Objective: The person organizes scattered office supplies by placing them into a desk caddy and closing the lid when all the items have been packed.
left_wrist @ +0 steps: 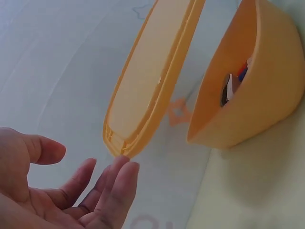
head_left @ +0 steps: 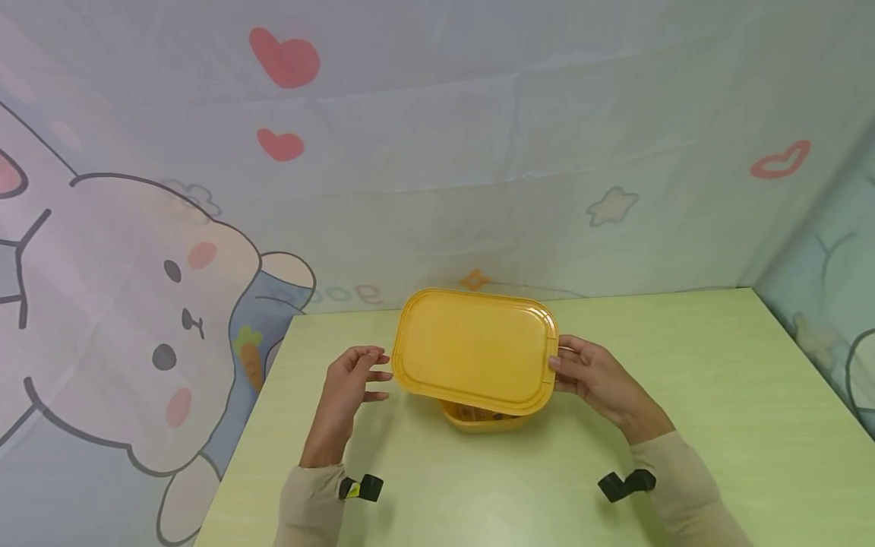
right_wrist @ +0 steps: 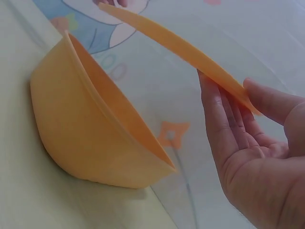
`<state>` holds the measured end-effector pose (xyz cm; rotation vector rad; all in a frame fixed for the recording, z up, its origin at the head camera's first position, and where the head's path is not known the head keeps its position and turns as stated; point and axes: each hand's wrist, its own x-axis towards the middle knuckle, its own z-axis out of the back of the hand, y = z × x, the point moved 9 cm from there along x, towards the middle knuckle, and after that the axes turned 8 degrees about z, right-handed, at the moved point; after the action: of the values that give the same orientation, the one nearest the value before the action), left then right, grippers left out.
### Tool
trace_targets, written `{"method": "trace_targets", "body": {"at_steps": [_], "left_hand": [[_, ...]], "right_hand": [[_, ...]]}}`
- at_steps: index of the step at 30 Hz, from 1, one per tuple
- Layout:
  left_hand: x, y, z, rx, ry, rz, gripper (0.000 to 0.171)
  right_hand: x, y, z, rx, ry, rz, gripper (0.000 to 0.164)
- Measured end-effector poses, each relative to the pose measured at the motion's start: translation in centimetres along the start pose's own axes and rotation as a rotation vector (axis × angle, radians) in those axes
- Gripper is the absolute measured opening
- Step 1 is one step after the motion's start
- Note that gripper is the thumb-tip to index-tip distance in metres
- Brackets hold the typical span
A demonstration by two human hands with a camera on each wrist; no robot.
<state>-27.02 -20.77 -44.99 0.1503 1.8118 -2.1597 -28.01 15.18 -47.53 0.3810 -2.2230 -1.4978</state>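
Observation:
A yellow rectangular lid [head_left: 476, 349] with rounded corners is held above a yellow box [head_left: 483, 425]. My right hand [head_left: 601, 380] pinches the lid's right end, thumb on top and fingers beneath, as the right wrist view [right_wrist: 257, 143] shows. My left hand [head_left: 350, 387] is at the lid's left end with its fingers spread; in the left wrist view [left_wrist: 71, 191] the thumb stands apart from the lid and the fingertips are at its edge. The box stands on the table, uncovered. Small mixed items [left_wrist: 233, 86] lie inside it, mostly hidden by its wall.
The pale green table [head_left: 683, 365] extends to both sides and in front of the box. Behind it hangs a printed cloth [head_left: 444, 152] with hearts and a cartoon animal. Black wrist straps [head_left: 362, 488] are worn over both sleeves.

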Motion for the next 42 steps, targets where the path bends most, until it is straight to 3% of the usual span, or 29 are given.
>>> {"method": "trace_targets", "body": {"at_steps": [7,16,23,27,36,42], "left_hand": [[-0.7,-3.3,-1.1,0.05,-0.054,-0.109,0.025],[-0.2,-5.4,-5.0,-0.014,0.12,-0.097,0.034],[0.9,-6.5,-9.5,-0.019,0.265,-0.005,0.035],[1.4,-6.9,-11.3,-0.021,0.338,0.041,0.038],[1.9,-7.8,-12.6,-0.08,0.382,0.07,0.036],[1.6,-8.7,-12.7,-0.098,0.377,0.017,0.035]], "right_hand": [[-0.8,0.2,-0.6,0.023,-0.014,0.01,0.043],[-1.2,0.3,-1.6,0.022,-0.017,0.023,0.04],[-1.3,0.2,-2.5,0.034,0.008,0.038,0.039],[-1.4,0.0,-3.0,0.022,0.026,0.043,0.039],[-1.3,-0.4,-3.7,-0.062,0.049,0.052,0.04],[-1.3,0.1,-4.3,-0.127,0.055,0.101,0.038]]}}
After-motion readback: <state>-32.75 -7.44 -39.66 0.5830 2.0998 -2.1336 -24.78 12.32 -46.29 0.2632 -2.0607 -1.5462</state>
